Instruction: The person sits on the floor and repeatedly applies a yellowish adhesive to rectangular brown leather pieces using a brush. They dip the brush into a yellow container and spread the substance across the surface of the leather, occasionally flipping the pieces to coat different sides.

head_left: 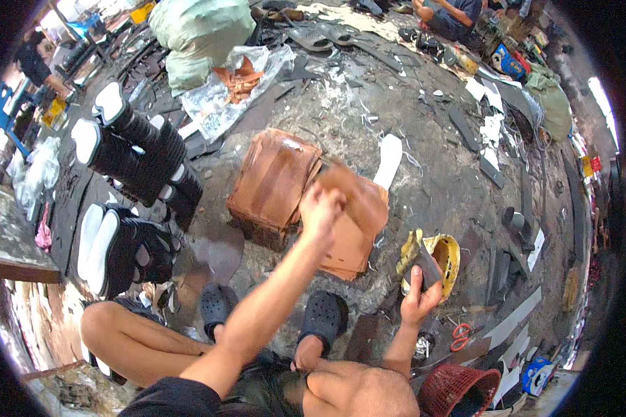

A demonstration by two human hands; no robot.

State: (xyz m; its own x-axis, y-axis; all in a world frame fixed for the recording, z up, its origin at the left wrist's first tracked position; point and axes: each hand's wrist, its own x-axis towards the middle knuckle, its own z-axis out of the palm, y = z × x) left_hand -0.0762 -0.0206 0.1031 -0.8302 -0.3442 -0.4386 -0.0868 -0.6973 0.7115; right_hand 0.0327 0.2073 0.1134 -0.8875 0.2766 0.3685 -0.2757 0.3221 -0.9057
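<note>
Two stacks of square brown leather-like sheets lie before me: a tall stack [275, 177] and a lower one [344, 247] at its right. Over the lower stack my left hand [321, 208] is closed on the edge of a brown sheet [363, 201], rounded at one end and blurred by motion. My right hand [421, 297] grips a flat dark grey piece [428, 267], thumb on its face. Right behind that piece is a yellow pot [446, 254] with a stained rim; whether the hand touches it is hidden.
Stacked black soles with white tops [108, 243] stand at the left. A white insole [389, 160] lies beyond the stacks. Red-handled scissors [460, 337] and a red basket [459, 389] are at the lower right. Dark scraps litter the floor; another person [452, 14] sits at the far right.
</note>
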